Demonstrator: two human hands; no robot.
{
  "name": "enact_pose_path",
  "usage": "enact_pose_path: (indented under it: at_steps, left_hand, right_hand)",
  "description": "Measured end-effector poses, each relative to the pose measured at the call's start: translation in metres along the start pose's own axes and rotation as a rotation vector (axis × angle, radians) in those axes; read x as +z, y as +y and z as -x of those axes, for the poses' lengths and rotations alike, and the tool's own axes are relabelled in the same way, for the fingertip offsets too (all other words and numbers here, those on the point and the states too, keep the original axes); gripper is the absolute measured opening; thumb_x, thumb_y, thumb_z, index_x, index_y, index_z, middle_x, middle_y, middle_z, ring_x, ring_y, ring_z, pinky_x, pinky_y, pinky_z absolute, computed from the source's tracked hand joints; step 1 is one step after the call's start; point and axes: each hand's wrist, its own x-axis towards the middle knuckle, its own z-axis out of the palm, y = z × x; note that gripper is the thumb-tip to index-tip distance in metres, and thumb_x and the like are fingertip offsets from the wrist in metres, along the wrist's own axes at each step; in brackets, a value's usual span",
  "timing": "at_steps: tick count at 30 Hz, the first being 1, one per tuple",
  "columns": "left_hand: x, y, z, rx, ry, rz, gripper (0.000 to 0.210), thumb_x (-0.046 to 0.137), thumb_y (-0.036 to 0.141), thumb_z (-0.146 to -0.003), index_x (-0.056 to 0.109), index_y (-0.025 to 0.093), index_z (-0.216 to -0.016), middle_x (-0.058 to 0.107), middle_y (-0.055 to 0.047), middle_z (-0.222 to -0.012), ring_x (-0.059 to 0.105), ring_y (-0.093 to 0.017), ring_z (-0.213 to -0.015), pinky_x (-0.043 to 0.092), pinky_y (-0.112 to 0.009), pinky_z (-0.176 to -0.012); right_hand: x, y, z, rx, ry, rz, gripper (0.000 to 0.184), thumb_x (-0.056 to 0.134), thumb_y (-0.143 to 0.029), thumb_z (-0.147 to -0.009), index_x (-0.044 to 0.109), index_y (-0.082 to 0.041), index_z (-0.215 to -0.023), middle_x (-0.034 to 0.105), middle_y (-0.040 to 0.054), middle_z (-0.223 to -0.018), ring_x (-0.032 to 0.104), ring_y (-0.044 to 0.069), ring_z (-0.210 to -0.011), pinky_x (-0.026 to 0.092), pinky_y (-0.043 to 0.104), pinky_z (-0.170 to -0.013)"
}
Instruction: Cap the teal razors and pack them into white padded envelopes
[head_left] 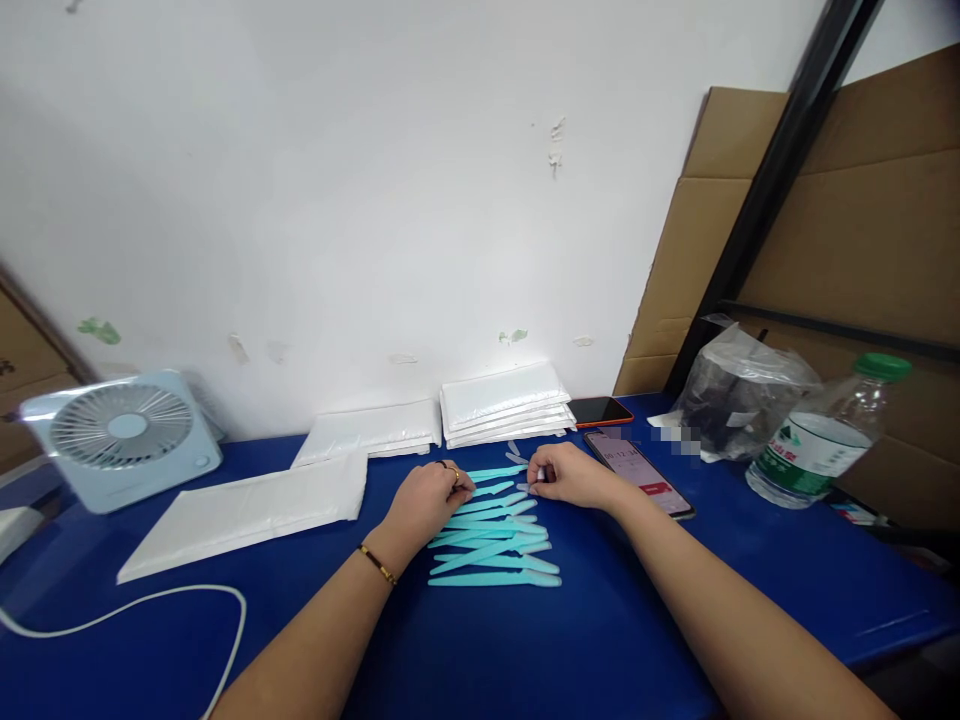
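Note:
Several turquoise eyebrow razors [487,579] lie in a loose row on the blue table, most with clear blade caps at their right ends and some crossing over others. My left hand [426,508] is closed at the left ends of the upper razors, its fingertips pinching a handle. Across from it, my right hand [571,476] is closed by the blade ends, with a small translucent cap between thumb and fingers. A loose clear cap [513,449] lies just beyond the row. The fingers partly hide the upper razors.
White padded packets [502,395] are stacked against the wall, and another white packet [247,512] lies at left. A light blue fan [127,435] and white cable [150,600] are leftward. Rightward are a lit phone [637,470], a second phone [600,411], a plastic bag [739,390] and a bottle [817,440].

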Motion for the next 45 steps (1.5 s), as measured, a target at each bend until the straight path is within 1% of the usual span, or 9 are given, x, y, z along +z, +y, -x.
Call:
enact_pose_path:
  at_steps: [5, 9, 16, 25, 30, 32, 39, 42, 45]
  left_hand:
    - [0.000, 0.000, 0.000, 0.000, 0.008, 0.003, 0.017, 0.051, 0.020, -0.080, 0.067, 0.022, -0.083, 0.065, 0.000, -0.086, 0.058, -0.014, -0.079, 0.040, -0.022, -0.066]
    - [0.000, -0.001, 0.000, 0.008, 0.009, 0.002, 0.018, 0.050, 0.020, -0.080, 0.068, 0.022, -0.082, 0.065, -0.001, -0.086, 0.058, -0.014, -0.079, 0.041, -0.022, -0.066]
    - [0.003, -0.003, 0.000, 0.019, 0.008, 0.057, 0.019, 0.049, 0.021, -0.080, 0.068, 0.022, -0.082, 0.065, -0.001, -0.087, 0.057, -0.014, -0.078, 0.042, -0.022, -0.069]
    - [0.006, 0.005, -0.003, 0.012, -0.035, 0.074, 0.019, 0.052, 0.027, -0.081, 0.069, 0.022, -0.087, 0.064, -0.002, -0.088, 0.058, -0.015, -0.080, 0.044, -0.024, -0.070]
    - [0.006, 0.002, -0.002, -0.028, 0.139, 0.014, 0.027, 0.046, 0.033, -0.086, 0.063, 0.021, -0.104, 0.060, -0.005, -0.105, 0.053, -0.019, -0.096, 0.041, -0.030, -0.084]
    - [0.007, -0.002, -0.003, -0.054, 0.152, -0.014, 0.030, 0.044, 0.033, -0.087, 0.060, 0.022, -0.109, 0.059, -0.005, -0.108, 0.051, -0.020, -0.099, 0.040, -0.031, -0.086]
    - [0.006, -0.005, -0.006, -0.080, 0.071, -0.039, 0.023, 0.045, 0.030, -0.086, 0.066, 0.022, -0.088, 0.064, -0.003, -0.092, 0.056, -0.017, -0.088, 0.040, -0.027, -0.078]
    - [0.004, -0.005, -0.005, -0.086, 0.066, -0.028, 0.025, 0.042, 0.030, -0.087, 0.066, 0.021, -0.085, 0.065, -0.003, -0.090, 0.057, -0.017, -0.086, 0.040, -0.026, -0.076]
    - [0.004, -0.007, -0.005, -0.112, 0.075, 0.024, 0.026, 0.040, 0.031, -0.087, 0.065, 0.021, -0.087, 0.064, -0.003, -0.092, 0.057, -0.017, -0.086, 0.041, -0.026, -0.075]
  right_hand:
    - [0.000, -0.004, -0.002, -0.114, 0.061, 0.109, 0.010, 0.058, -0.013, -0.071, 0.067, -0.017, -0.070, 0.063, 0.0027, -0.072, 0.056, 0.012, -0.064, 0.039, 0.021, -0.060]
    - [-0.003, -0.003, -0.002, -0.172, 0.015, 0.103, 0.011, 0.061, -0.019, -0.074, 0.070, -0.019, -0.079, 0.063, 0.0033, -0.078, 0.057, 0.013, -0.067, 0.040, 0.022, -0.062]
    - [0.004, 0.005, -0.005, -0.082, 0.040, 0.009, 0.012, 0.061, -0.024, -0.076, 0.071, -0.019, -0.076, 0.065, 0.0038, -0.078, 0.058, 0.013, -0.067, 0.041, 0.022, -0.061]
    - [0.010, -0.007, -0.006, -0.071, 0.003, -0.101, 0.013, 0.062, -0.029, -0.073, 0.072, -0.020, -0.076, 0.066, 0.0010, -0.073, 0.058, 0.012, -0.064, 0.042, 0.021, -0.058]
    - [0.002, 0.005, -0.009, 0.001, 0.215, -0.004, 0.016, 0.055, -0.022, -0.077, 0.069, -0.018, -0.081, 0.064, 0.0038, -0.080, 0.056, 0.013, -0.068, 0.042, 0.023, -0.064]
    - [0.004, 0.008, -0.013, -0.015, 0.257, 0.031, 0.019, 0.051, -0.019, -0.079, 0.069, -0.019, -0.087, 0.063, 0.0048, -0.085, 0.056, 0.014, -0.074, 0.042, 0.025, -0.069]
    - [0.013, 0.010, -0.028, 0.078, 0.162, 0.057, 0.013, 0.058, -0.026, -0.076, 0.068, -0.019, -0.077, 0.062, 0.0033, -0.079, 0.055, 0.015, -0.071, 0.039, 0.024, -0.065]
    - [0.007, 0.015, -0.023, 0.166, 0.118, 0.056, 0.007, 0.060, -0.019, -0.072, 0.065, -0.018, -0.077, 0.062, 0.0017, -0.074, 0.054, 0.013, -0.065, 0.038, 0.022, -0.060]
    - [0.001, 0.020, -0.017, 0.153, 0.119, 0.052, 0.018, 0.056, -0.011, -0.069, 0.063, -0.019, -0.084, 0.062, 0.0021, -0.077, 0.054, 0.014, -0.069, 0.039, 0.022, -0.063]
